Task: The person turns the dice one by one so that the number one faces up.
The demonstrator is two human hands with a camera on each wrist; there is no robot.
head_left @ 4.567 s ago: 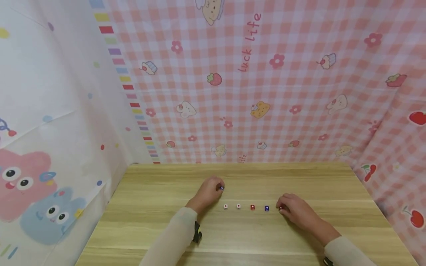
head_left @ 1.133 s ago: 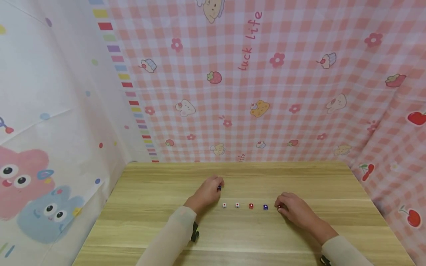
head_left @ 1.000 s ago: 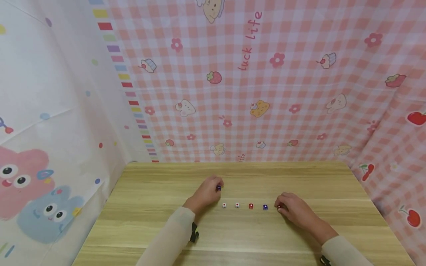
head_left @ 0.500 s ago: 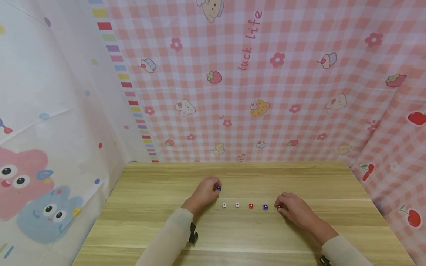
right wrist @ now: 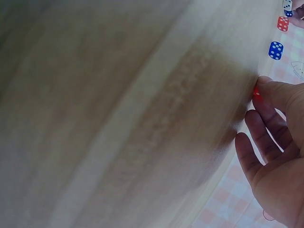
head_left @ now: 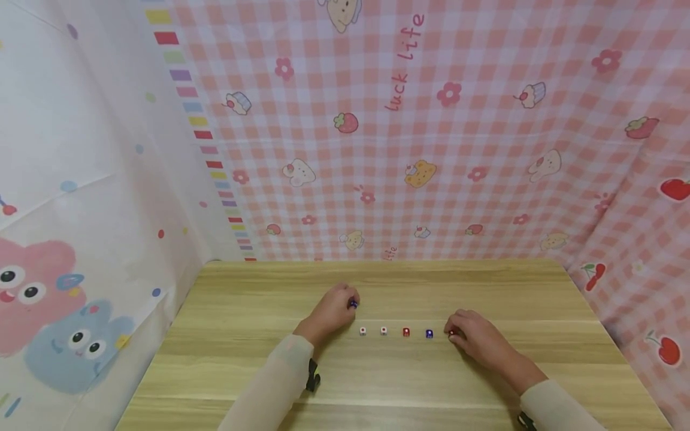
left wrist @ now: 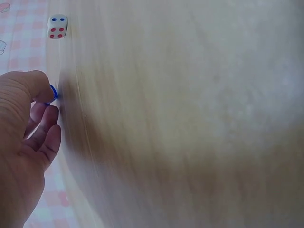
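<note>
Two white dice, a red die [head_left: 406, 332] and a blue die [head_left: 429, 334] stand spaced in a row on the wooden table. The leftmost white die [head_left: 363, 331] is closest to my left hand [head_left: 331, 309], the other white die [head_left: 384, 331] beside it. Between thumb and fingers my left hand pinches a second blue die [left wrist: 53, 95], behind the row's left end. At the right end, my right hand [head_left: 477, 336] pinches another red die [right wrist: 257, 93], mostly covered by the fingertips, in line with the row.
The wooden tabletop [head_left: 377, 383] reaches back to a pink checked cloth [head_left: 345, 149] hanging behind it. A white cloth with cartoon figures [head_left: 81, 149] hangs at the left. Dark straps sit at both wrists.
The blue die in my left hand has turned between the fingers, showing different faces. That hand has shifted slightly left. My right hand keeps its pinch on the red die; the row stands unchanged.
</note>
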